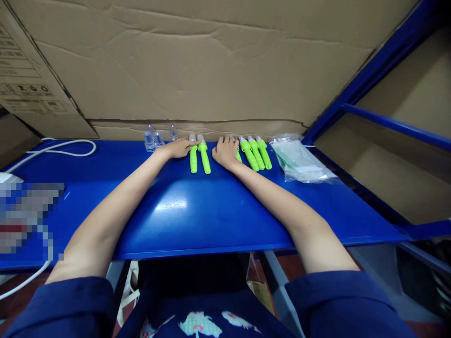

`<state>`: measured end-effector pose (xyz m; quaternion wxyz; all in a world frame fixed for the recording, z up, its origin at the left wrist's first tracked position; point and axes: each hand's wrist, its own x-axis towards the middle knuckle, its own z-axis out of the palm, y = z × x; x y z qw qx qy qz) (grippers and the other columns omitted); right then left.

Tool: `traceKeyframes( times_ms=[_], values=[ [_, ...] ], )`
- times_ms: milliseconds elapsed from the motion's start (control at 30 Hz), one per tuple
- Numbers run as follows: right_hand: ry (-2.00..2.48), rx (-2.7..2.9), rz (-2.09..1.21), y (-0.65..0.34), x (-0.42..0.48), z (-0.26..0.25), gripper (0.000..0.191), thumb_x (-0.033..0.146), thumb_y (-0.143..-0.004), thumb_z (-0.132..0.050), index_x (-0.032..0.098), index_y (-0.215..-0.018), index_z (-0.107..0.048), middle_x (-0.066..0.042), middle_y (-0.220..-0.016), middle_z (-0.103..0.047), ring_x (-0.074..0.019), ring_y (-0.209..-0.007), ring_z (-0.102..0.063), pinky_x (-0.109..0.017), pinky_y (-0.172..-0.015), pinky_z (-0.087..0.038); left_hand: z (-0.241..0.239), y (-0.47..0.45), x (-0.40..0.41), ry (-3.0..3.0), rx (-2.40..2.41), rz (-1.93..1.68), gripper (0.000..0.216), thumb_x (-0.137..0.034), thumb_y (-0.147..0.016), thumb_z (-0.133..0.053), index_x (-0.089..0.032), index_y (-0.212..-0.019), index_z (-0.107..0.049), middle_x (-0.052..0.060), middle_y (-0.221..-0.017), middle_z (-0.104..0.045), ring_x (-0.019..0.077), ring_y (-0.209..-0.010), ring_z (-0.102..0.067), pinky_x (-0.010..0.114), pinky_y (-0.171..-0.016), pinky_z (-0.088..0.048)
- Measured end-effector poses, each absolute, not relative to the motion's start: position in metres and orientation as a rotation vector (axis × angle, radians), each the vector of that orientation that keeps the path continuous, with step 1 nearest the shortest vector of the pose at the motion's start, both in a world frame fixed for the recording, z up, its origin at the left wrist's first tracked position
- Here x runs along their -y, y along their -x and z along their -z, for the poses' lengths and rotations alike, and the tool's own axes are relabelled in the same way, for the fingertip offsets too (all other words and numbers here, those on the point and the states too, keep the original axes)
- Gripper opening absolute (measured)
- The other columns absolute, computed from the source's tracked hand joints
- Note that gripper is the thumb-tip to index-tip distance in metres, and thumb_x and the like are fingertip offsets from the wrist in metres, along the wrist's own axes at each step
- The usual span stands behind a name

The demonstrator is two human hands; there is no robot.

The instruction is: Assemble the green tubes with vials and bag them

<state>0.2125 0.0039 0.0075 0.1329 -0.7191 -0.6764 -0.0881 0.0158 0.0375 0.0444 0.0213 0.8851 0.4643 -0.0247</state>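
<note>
Lime-green sticks with clear tips lie side by side along the back of the blue tabletop. My left hand (179, 148) reaches across the top of the two at the left, its index finger stretched out onto the neck of the second green stick (205, 159). The first green stick (193, 160) lies just under the fingertips. My right hand (225, 151) rests palm down with fingers spread, partly covering another green stick (238, 156). Whether it grips that stick is hidden. Right of it lie three more sticks close together, the nearest a ribbed green stick (250, 156).
Several clear plastic caps (149, 141) stand at the back left, against a cardboard wall (197, 70). A clear bag of face masks (303, 159) lies on the right, near the blue frame (366, 70). A white cable (84, 145) loops across the left of the blue table (218, 216).
</note>
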Motion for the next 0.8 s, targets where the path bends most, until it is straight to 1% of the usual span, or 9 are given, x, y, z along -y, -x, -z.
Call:
traceKeyframes(
  times_ms=[100,233,333,400,533,700,800],
  values=[
    [2.104,1.948,0.269,-0.213,-0.004,-0.009,0.052,0.023,-0.098,-0.046,-0.002,-0.143,-0.052,-0.03,-0.16,-0.043,-0.0403,-0.147,-0.042,-0.057,-0.118,-0.027,-0.045,-0.016,-0.037,-2.751,-1.425,0.08,0.059,-0.025,-0.106,-0.032,-0.028,-0.165,-0.033,0.01,-0.143,-0.065,0.0225,-0.126,-0.063,0.028,-0.109,-0.043],
    [2.163,1.896,0.293,-0.215,-0.005,-0.014,0.054,0.023,-0.097,-0.049,-0.001,-0.145,-0.051,-0.032,-0.16,-0.04,-0.0415,-0.148,-0.041,-0.057,-0.117,-0.029,-0.045,-0.016,-0.037,-2.719,-1.433,0.089,0.06,-0.026,-0.106,-0.031,-0.028,-0.166,-0.031,0.011,-0.145,-0.063,0.0237,-0.126,-0.063,0.029,-0.109,-0.043],
    [2.224,1.867,0.272,-0.218,-0.008,-0.014,0.05,0.016,-0.095,-0.048,-0.001,-0.142,-0.053,-0.031,-0.152,-0.051,-0.0394,-0.142,-0.048,-0.053,-0.114,-0.034,-0.044,-0.015,-0.038,-2.722,-1.416,0.075,0.06,-0.027,-0.106,-0.031,-0.029,-0.166,-0.03,0.01,-0.146,-0.062,0.0249,-0.128,-0.062,0.031,-0.111,-0.042],
    [2.238,1.875,0.268,-0.221,-0.011,-0.013,0.049,0.012,-0.092,-0.05,-0.001,-0.139,-0.055,-0.03,-0.145,-0.057,-0.0378,-0.138,-0.052,-0.05,-0.113,-0.035,-0.043,-0.015,-0.039,-2.726,-1.408,0.074,0.06,-0.026,-0.106,-0.031,-0.029,-0.166,-0.03,0.01,-0.148,-0.061,0.0243,-0.129,-0.062,0.031,-0.112,-0.042],
    [2.19,1.898,0.295,-0.227,-0.014,-0.015,0.049,0.006,-0.087,-0.051,-0.004,-0.135,-0.057,-0.032,-0.139,-0.06,-0.0368,-0.132,-0.056,-0.047,-0.109,-0.04,-0.043,-0.014,-0.04,-2.725,-1.416,0.076,0.059,-0.027,-0.106,-0.031,-0.028,-0.165,-0.033,0.011,-0.149,-0.06,0.024,-0.13,-0.061,0.029,-0.112,-0.041],
    [2.128,1.876,0.222,-0.234,-0.016,-0.02,0.049,0.013,-0.091,-0.049,-0.007,-0.136,-0.054,-0.035,-0.137,-0.058,-0.0387,-0.131,-0.057,-0.044,-0.103,-0.046,-0.041,-0.014,-0.043,-2.761,-1.388,0.069,0.06,-0.027,-0.105,-0.031,-0.03,-0.165,-0.032,0.009,-0.147,-0.063,0.0223,-0.126,-0.064,0.028,-0.108,-0.043],
    [2.133,1.907,0.129,-0.236,-0.017,-0.019,0.048,0.014,-0.093,-0.046,-0.006,-0.136,-0.054,-0.034,-0.136,-0.061,-0.0388,-0.131,-0.056,-0.044,-0.102,-0.047,-0.041,-0.014,-0.042,-2.77,-1.398,0.075,0.059,-0.026,-0.106,-0.031,-0.029,-0.165,-0.032,0.009,-0.147,-0.063,0.0215,-0.125,-0.064,0.027,-0.108,-0.044]
  ],
)
